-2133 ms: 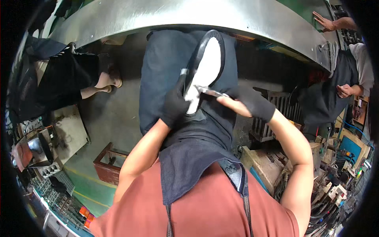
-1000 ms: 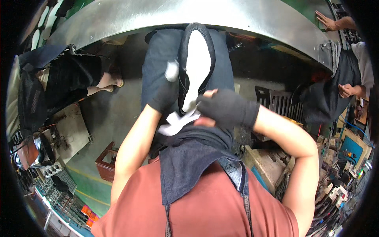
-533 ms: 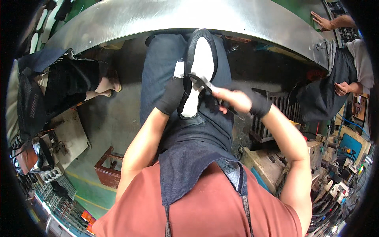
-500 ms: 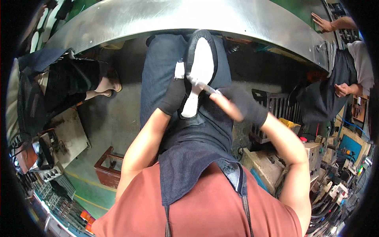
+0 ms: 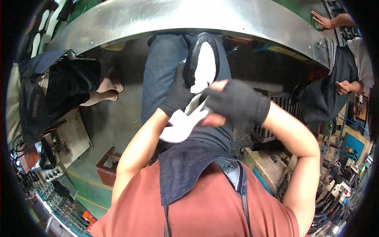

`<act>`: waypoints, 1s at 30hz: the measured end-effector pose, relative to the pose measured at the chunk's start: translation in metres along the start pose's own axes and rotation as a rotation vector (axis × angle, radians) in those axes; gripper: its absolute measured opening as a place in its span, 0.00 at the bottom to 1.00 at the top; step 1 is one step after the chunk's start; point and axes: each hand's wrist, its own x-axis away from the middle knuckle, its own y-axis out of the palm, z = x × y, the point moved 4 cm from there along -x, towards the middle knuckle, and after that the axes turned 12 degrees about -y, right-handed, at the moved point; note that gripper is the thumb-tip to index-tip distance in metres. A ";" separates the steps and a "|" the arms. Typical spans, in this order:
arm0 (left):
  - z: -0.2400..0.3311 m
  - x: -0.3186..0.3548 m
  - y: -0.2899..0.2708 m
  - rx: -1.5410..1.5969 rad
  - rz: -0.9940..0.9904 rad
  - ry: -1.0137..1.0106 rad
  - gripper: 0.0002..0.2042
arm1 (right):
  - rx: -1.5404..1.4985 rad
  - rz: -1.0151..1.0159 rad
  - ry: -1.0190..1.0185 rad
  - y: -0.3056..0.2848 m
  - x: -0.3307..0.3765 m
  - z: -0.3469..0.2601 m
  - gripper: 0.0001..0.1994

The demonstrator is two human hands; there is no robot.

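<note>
Peeling the white liner sheet cleanly calls for a slow, even pull from the right hand, which is closed on it in a fingerless glove. The left hand clamps the black-rimmed shoe sole over the lap, below the steel table; I judge that grip should stay firm.

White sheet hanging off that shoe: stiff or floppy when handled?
Likely floppy: the white sheet curls and droops below the shoe. Probably light, since the right hand moves it with fingertips. The left hand steadies the shoe.
</note>
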 end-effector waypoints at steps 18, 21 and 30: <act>-0.006 -0.011 -0.047 0.080 0.067 0.020 0.40 | -1.006 0.743 1.591 0.139 0.114 -0.014 0.38; 0.029 -0.052 -0.080 0.622 -0.060 -0.056 0.24 | -0.876 1.025 1.481 0.152 0.118 -0.021 0.34; 0.322 -0.300 -0.265 -1.058 0.695 0.316 0.29 | -0.944 0.812 1.348 0.116 0.115 0.012 0.26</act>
